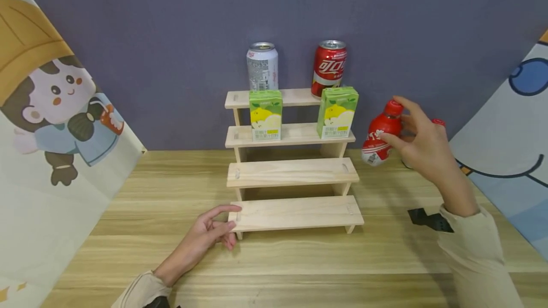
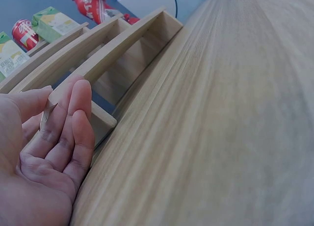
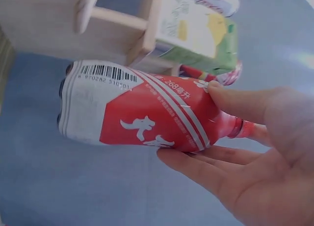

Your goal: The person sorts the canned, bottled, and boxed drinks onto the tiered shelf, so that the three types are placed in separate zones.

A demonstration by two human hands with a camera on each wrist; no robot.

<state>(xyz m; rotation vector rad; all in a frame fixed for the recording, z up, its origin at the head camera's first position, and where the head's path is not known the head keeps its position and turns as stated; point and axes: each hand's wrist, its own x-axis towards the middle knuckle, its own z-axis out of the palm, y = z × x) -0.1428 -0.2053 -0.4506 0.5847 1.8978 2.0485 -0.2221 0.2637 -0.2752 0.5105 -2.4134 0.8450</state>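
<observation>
My right hand (image 1: 424, 144) holds a small red bottle (image 1: 384, 125) with a red cap, tilted in the air to the right of a wooden step rack (image 1: 295, 213). In the right wrist view the bottle (image 3: 142, 108) shows its barcode and white base, with thumb and fingers around its upper part. My left hand (image 1: 207, 229) pinches the left end of the rack's lowest step. Seen from the left wrist, the thumb is on one side of that board (image 2: 91, 69) and fingers are on the other.
On the top step stand a white can (image 1: 262, 68) and a red cola can (image 1: 328, 68). Two green juice boxes, one left (image 1: 266, 118) and one right (image 1: 338, 113), occupy the step below. Another red cap (image 1: 438, 121) shows behind my right hand. A black patch (image 1: 430, 220) lies on the table.
</observation>
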